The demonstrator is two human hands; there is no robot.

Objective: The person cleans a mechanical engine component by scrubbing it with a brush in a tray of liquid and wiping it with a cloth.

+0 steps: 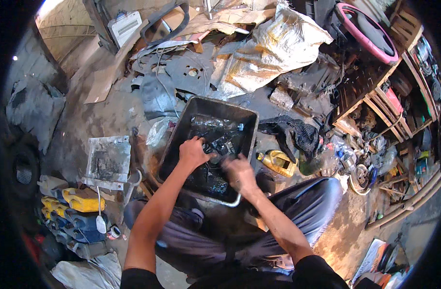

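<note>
A black rectangular tub (252, 132) stands on the floor between my knees, with dark wet liquid in its bottom. Inside it, my left hand (193, 153) is closed on a dark greasy metal part (222, 147), thumb and fingers bent against its left side. My right hand (240, 176) is over the tub's right side, close to the part and smeared by motion. Whether it holds anything cannot be made out. Across the far end of the tub lies a clear plastic bottle (214, 124).
Right of the tub are a yellow jug (278, 163) and black cloth (297, 137). A dirty metal tray (108, 160) and several yellow containers (83, 199) lie to the left. Beyond stand a white sack (278, 48), cardboard (102, 72) and a wooden rack (379, 108) with a pink steering wheel (346, 21).
</note>
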